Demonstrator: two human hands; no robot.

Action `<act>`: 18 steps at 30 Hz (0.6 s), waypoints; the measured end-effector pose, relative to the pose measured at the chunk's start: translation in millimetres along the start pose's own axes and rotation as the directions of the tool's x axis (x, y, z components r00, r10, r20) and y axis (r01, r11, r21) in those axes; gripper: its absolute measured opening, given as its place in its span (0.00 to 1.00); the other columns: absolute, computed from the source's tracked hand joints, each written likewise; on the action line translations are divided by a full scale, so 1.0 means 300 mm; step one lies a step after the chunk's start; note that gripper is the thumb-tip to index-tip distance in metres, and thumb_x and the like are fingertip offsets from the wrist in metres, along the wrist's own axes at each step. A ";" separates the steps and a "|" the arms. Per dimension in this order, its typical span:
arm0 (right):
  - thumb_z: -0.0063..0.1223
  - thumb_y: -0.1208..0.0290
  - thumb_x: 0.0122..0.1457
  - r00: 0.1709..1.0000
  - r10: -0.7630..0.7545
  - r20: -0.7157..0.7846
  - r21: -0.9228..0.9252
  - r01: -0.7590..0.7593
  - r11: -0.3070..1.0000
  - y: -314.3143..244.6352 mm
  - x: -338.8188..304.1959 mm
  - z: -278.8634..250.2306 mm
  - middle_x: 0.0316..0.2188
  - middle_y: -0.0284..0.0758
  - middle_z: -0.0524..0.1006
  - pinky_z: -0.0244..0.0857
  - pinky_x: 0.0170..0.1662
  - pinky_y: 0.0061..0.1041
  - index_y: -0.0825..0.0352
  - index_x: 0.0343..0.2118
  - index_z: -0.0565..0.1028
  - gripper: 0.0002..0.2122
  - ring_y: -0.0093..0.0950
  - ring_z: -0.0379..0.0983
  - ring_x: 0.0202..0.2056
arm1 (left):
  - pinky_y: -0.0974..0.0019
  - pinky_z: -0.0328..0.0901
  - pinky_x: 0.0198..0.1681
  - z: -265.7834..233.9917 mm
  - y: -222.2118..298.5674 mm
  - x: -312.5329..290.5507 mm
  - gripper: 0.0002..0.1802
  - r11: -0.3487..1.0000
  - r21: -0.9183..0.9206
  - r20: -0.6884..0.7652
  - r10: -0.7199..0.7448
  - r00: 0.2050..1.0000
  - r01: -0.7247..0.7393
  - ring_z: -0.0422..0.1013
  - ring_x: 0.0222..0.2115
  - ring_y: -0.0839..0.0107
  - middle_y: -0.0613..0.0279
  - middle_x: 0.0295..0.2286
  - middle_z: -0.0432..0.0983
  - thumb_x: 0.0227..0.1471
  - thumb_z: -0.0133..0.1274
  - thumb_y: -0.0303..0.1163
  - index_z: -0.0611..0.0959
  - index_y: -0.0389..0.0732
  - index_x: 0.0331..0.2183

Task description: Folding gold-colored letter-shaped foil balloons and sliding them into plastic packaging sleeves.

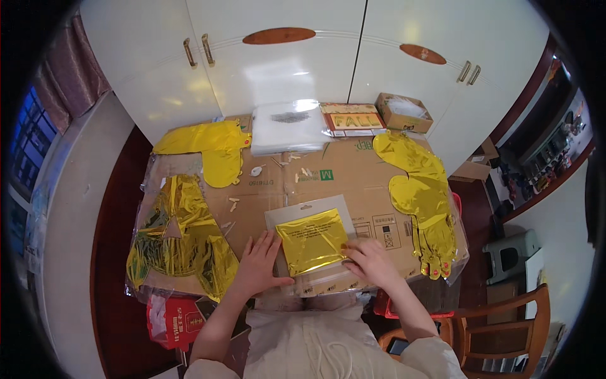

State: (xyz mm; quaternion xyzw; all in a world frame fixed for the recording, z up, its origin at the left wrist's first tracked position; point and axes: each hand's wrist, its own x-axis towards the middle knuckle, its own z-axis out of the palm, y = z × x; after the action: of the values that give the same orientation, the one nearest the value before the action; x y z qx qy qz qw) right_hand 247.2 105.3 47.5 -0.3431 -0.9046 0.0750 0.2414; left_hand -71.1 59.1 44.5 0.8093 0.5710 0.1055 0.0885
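In front of me a folded gold foil balloon [310, 242] with small dark print lies on a pale, see-through packaging sleeve [325, 204] that has a hang hole at its top. My left hand [260, 261] rests flat at the left edge of the sleeve, fingers stretched out and thumb apart. At the right edge of the foil, the curled fingers and thumb of my right hand [371, 259] pinch its rim. The fingertips are partly hidden. Unfolded flat gold foil balloons lie around: a letter-like one [183, 234] at left, another [221, 151] at far left, one [420, 192] at right.
Flattened cardboard [265, 202] covers the table, with small pale scraps on it. A stack of clear sleeves [287, 129], a printed orange box [352, 120] and an open carton [405, 112] stand at the back. A wooden chair [505, 322] and grey stool [512, 256] are at right.
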 end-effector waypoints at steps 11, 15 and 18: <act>0.53 0.71 0.47 0.979 -0.200 0.028 -0.210 0.202 0.957 -0.038 -0.043 0.047 0.35 0.27 0.73 0.62 0.43 0.28 0.62 0.40 0.77 0.14 0.24 0.70 0.38 | 0.55 0.66 0.53 0.016 0.034 -0.021 0.20 0.969 0.056 -0.283 0.248 0.926 -0.242 0.73 0.46 0.61 0.54 0.43 0.76 0.44 0.61 0.39 0.78 0.38 0.38; 0.56 0.72 0.48 0.973 -0.225 0.057 -0.161 0.232 0.959 -0.100 -0.047 0.077 0.39 0.29 0.76 0.63 0.42 0.28 0.64 0.45 0.78 0.18 0.24 0.72 0.40 | 0.62 0.72 0.44 0.044 0.049 -0.043 0.11 0.936 0.191 -0.301 0.344 0.889 -0.297 0.76 0.43 0.64 0.56 0.41 0.77 0.44 0.56 0.30 0.79 0.38 0.33; 0.56 0.72 0.50 0.978 -0.202 0.047 -0.097 0.206 0.974 -0.151 -0.039 0.101 0.44 0.33 0.76 0.65 0.47 0.30 0.67 0.46 0.77 0.18 0.27 0.72 0.44 | 0.63 0.73 0.40 0.047 0.075 -0.047 0.10 0.943 0.191 -0.346 0.325 0.880 -0.273 0.77 0.42 0.63 0.56 0.40 0.78 0.44 0.55 0.28 0.78 0.38 0.32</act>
State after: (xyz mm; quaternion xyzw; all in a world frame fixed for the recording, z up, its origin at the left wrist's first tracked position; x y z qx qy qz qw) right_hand 213.5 64.6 30.2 -0.2587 -0.9420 0.0099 0.2136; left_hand -51.6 38.2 35.8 0.8571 0.4510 0.2304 -0.0942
